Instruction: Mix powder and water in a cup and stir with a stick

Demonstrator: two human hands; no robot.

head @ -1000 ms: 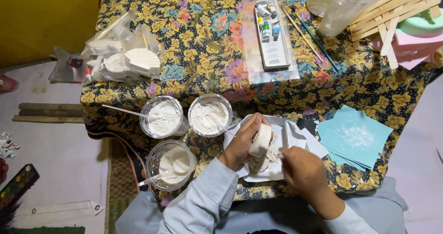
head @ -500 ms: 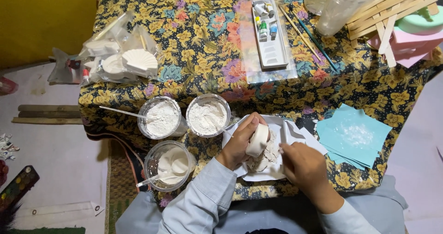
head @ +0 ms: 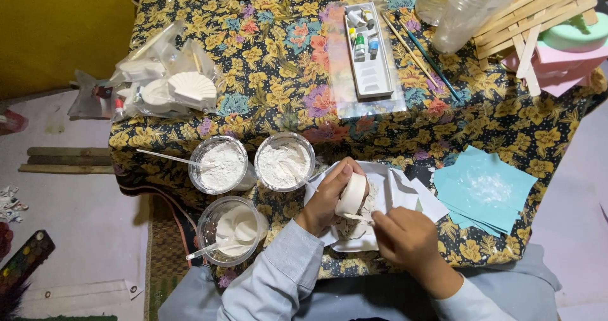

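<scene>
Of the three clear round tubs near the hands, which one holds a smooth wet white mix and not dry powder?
The front tub, nearest the person, below the other two. Its white content looks smooth and glossy, with a spoon lying in it. The two tubs behind it hold loose, grainy powder.

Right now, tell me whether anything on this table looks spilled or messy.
White crumbs and powder lie on the white paper under the white plaster piece that the left hand holds. Powder also dusts the top turquoise paper square. The three powder cups stand upright.

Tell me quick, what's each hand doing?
Left hand: closed around a small round white plaster piece.
Right hand: fingers curled by that piece; any tool cannot be told.
</scene>
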